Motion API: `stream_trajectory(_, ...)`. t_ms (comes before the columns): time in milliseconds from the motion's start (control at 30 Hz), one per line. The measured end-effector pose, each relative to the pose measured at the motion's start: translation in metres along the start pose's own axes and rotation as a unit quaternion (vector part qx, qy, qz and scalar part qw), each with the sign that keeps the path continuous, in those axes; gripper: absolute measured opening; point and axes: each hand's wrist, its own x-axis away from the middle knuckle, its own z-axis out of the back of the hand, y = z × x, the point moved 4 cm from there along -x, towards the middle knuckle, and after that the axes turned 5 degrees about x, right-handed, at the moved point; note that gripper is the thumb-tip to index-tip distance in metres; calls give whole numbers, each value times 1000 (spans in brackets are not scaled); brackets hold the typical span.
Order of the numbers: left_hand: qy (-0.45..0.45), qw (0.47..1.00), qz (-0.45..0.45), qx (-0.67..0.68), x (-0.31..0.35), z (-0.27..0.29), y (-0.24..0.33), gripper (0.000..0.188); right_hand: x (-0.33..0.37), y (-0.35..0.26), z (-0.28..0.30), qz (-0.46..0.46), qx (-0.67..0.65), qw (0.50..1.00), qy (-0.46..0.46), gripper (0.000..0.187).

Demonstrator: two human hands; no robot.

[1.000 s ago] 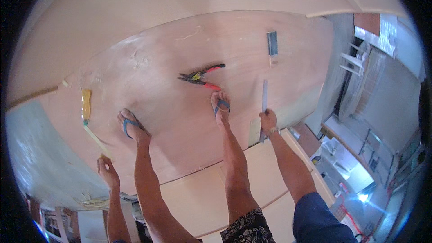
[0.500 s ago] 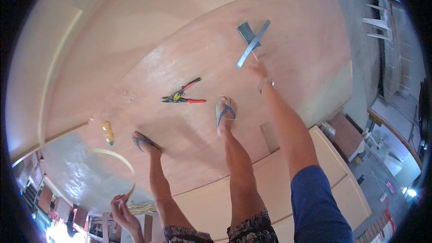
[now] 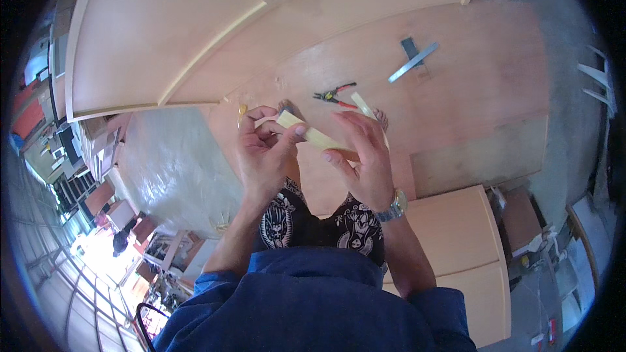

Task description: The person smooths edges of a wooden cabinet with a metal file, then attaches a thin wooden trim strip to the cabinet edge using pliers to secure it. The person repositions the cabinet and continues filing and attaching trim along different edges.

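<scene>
Both my hands are raised in front of my chest around a thin pale-yellow strip (image 3: 313,135) of edge banding. My left hand (image 3: 264,156) pinches its near end between thumb and fingers. My right hand (image 3: 362,156), with a metal watch on the wrist, grips the strip further along; its far end (image 3: 362,104) sticks out past my fingers. Below lies a plywood sheet (image 3: 456,85) with red-handled pliers (image 3: 334,95) and a grey metal square (image 3: 412,60) on it.
Large pale cabinet panels (image 3: 163,39) lie at the upper left. More pale boards (image 3: 456,234) sit at the lower right beside grey concrete floor (image 3: 163,163). Cluttered shelves and boxes (image 3: 98,195) stand at the left edge.
I have straightened up from reaching down to the plywood. The metal square now lies on the sheet, and both hands have come together on the yellow strip.
</scene>
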Motion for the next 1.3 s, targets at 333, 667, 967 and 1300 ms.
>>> stream_trajectory(333, -73, 994, -55, 66, -108, 31, 63, 45, -96, -55, -68, -122, -57, 991, 13, 44)
stream_trajectory(667, -86, 992, -38, 82, -280, 140, 129, 42, -204, -67, -163, -306, -129, 943, -20, 23)
stream_trajectory(967, -132, 985, 24, 106, -303, 119, 152, 46, -205, -71, -180, -321, -486, 812, 35, 11)
stream_trajectory(1300, -164, 984, 32, 58, -283, 62, 157, 43, -162, -3, -117, -409, -372, 829, 86, 12)
